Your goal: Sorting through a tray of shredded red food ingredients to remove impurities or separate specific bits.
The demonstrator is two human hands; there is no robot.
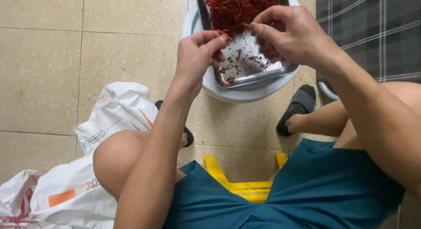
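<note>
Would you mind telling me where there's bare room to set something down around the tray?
The floor tiles left of the tray, above the white bags, are bare. In the tray, only the near corner is thinly covered; red shreds fill the rest. Both hands, left and right, crowd its middle. Near the sandal it is tight.

crumpled white plastic bag (116,113) on floor left of knee, small printed label patches, second white bag (66,196) lower left, orange block, red markings
</note>
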